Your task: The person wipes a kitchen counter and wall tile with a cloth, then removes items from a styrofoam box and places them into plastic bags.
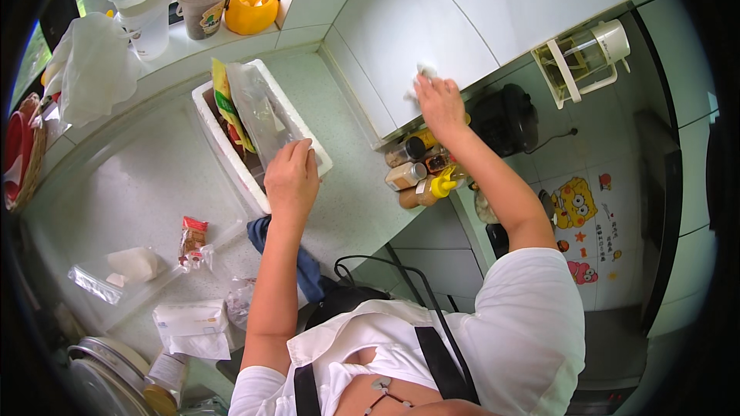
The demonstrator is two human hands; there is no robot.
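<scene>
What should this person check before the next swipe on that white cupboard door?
1. Cloth in hand: ok. The right hand presses a small white cloth against the cupboard door.
2. Grip on the cloth: cannot tell; the fingers cover most of it.
3. Support: ok. The left hand rests on the edge of the white box on the counter.
4. Box steadiness: cannot tell; it is full of packets and leaned on.
5. Bottles below the right arm: not ok; they stand crowded close under the forearm.
</scene>
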